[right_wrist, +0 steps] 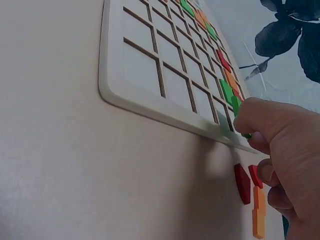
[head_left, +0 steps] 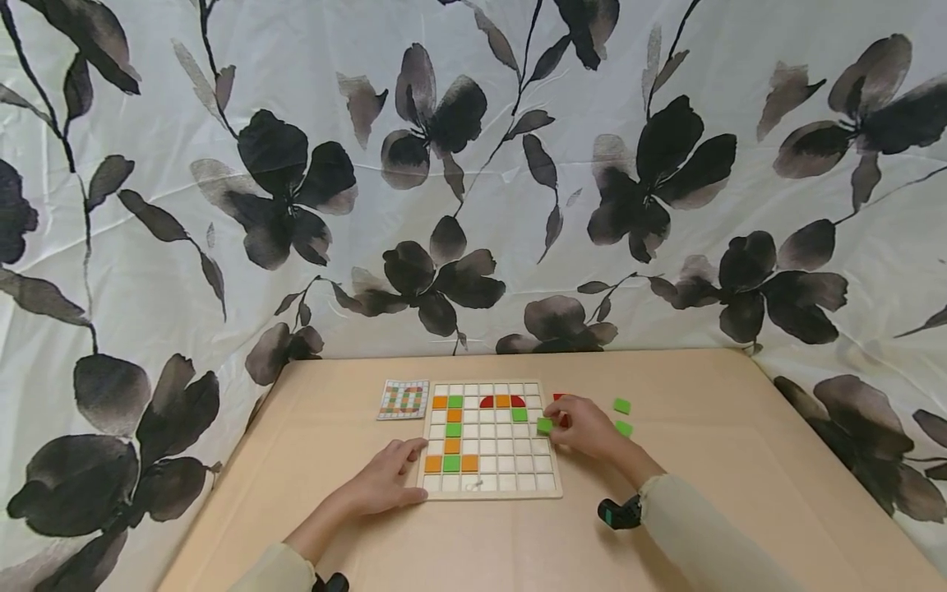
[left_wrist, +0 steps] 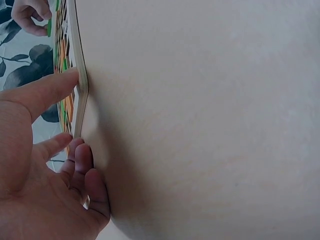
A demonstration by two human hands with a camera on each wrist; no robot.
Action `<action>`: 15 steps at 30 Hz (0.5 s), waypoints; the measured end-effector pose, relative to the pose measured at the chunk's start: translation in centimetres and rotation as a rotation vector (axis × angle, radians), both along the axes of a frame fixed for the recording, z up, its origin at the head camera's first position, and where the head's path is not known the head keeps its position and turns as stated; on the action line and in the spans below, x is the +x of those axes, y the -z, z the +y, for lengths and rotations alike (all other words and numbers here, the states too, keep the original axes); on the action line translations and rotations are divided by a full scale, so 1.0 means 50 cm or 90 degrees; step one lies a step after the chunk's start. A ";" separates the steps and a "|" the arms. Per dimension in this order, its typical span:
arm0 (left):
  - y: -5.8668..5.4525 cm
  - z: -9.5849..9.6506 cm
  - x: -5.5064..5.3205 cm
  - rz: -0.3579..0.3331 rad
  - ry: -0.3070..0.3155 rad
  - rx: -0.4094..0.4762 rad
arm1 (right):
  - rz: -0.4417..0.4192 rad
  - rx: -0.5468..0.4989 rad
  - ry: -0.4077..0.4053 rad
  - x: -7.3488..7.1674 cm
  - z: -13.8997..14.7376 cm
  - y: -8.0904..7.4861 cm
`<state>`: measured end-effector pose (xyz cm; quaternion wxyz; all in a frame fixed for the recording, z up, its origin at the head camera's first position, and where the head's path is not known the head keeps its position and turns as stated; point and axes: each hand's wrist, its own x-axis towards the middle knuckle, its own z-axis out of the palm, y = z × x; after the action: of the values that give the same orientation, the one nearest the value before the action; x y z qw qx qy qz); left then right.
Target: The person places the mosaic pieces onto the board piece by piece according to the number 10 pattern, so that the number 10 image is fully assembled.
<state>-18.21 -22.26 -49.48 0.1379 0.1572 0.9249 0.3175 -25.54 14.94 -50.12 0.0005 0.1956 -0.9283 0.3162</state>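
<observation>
A white gridded board (head_left: 510,483) with a pale wooden frame lies on the table. Orange and green square tiles form a column with short rows at its left, and red rounded pieces (head_left: 487,402) flank an orange tile (head_left: 503,401) near the top right. My right hand (head_left: 592,427) pinches a green square tile (head_left: 544,426) between thumb and index finger, over the board's right edge. At the left edge, my left hand (head_left: 381,477) rests with fingers extended, thumb touching the near corner and index finger farther up the frame (left_wrist: 81,100).
A small card (head_left: 403,400) printed with a coloured grid lies beyond the board's left side. Loose green tiles (head_left: 621,405) sit to the right of my right hand. Below that hand, the right wrist view shows loose red pieces (right_wrist: 242,184) and orange tiles (right_wrist: 258,222).
</observation>
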 end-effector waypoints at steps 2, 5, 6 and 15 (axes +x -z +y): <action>-0.001 0.000 -0.001 0.001 0.003 0.001 | -0.002 0.000 -0.001 -0.004 -0.006 -0.001; -0.003 0.000 -0.002 0.000 0.008 0.003 | -0.008 0.004 0.006 -0.009 -0.016 -0.003; -0.003 0.000 -0.003 -0.001 0.010 0.004 | -0.009 0.008 0.009 -0.011 -0.019 -0.003; -0.005 -0.001 0.000 -0.011 0.003 0.007 | -0.007 0.003 0.003 -0.018 -0.051 -0.006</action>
<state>-18.20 -22.30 -49.22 0.1458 0.1572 0.9216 0.3234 -26.45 12.38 -49.80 -0.0043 0.1918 -0.9294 0.3154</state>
